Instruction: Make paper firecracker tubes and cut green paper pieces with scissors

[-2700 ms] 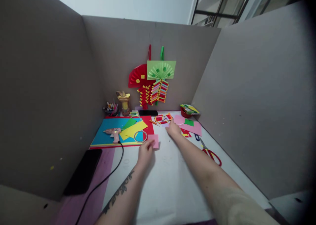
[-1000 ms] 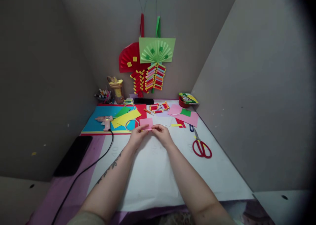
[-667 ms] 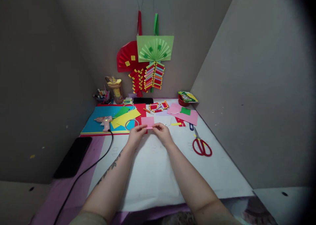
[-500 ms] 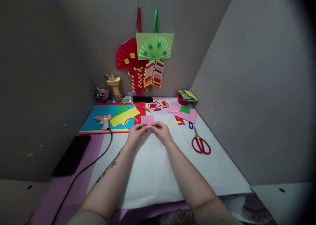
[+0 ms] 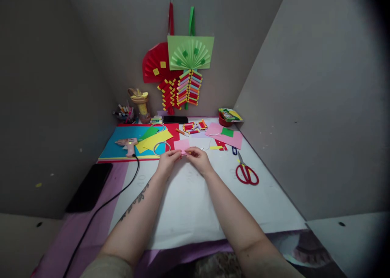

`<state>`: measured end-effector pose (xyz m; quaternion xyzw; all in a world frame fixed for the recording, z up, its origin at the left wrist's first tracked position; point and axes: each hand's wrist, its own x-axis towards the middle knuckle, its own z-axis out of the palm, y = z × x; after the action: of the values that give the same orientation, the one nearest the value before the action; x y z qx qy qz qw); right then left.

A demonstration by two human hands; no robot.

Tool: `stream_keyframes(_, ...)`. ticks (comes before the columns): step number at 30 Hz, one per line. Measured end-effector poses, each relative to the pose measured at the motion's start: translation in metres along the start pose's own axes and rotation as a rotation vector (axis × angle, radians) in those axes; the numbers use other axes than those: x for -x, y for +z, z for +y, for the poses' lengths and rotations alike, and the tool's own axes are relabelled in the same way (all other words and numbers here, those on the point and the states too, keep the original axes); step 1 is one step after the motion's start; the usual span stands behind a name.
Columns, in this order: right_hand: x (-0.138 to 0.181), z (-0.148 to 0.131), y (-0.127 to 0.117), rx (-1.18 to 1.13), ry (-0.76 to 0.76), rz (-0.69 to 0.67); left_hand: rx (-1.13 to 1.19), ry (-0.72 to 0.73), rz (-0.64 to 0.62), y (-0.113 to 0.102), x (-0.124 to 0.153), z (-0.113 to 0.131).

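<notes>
A small pink paper square point(image 5: 182, 145) lies on the white table sheet point(image 5: 189, 205), and both hands pinch its near edge, which looks curled up. My left hand point(image 5: 167, 162) grips the left side of that edge with closed fingers. My right hand point(image 5: 197, 160) grips the right side the same way. Just left of the hands lie a thin ring point(image 5: 161, 148) and yellow paper point(image 5: 152, 141) on a blue sheet point(image 5: 122, 144).
A pink glue gun point(image 5: 129, 142) with a black cord point(image 5: 100, 209) lies at left, a black phone point(image 5: 89, 187) nearer. Red scissors point(image 5: 246, 173) lie at right. Small paper rolls point(image 5: 194, 127), pink and green paper point(image 5: 227, 135), a pen jar point(image 5: 124, 114) and hanging paper fans point(image 5: 183, 66) stand behind. Cardboard walls enclose the table.
My right hand came back from the paper rolls and both hands took the pink square by its near edge. Over the last second they stayed there, working that edge.
</notes>
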<state>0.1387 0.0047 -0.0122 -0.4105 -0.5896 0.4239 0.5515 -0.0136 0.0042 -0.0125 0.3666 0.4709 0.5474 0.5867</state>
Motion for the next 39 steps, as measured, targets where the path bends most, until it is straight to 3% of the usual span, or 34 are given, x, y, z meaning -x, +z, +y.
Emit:
stream_keyframes(7, -0.001, 0.004, -0.001, 0.042, 0.062, 0.080, 0.085, -0.022, -0.069, 0.003, 0.005, 0.006)
stream_keyframes(14, -0.003, 0.008, -0.002, -0.025, 0.100, 0.144, -0.302, 0.188, -0.056, 0.003, 0.009, 0.008)
stream_keyframes(17, -0.002, 0.006, -0.001, -0.037, 0.103, 0.139, -0.308, 0.206, -0.029, 0.005, 0.010, 0.010)
stream_keyframes(22, -0.001, 0.007, -0.001, -0.062, 0.128, 0.161, -0.272, 0.234, -0.102, 0.006, 0.011, 0.010)
stream_keyframes(25, -0.001, 0.007, 0.000, -0.074, 0.124, 0.142, -0.346, 0.268, -0.055, 0.005, 0.010, 0.010)
stream_keyframes(39, 0.000, 0.005, 0.005, -0.138, 0.150, 0.164, -0.221, 0.182, -0.006, 0.003, 0.006, 0.006)
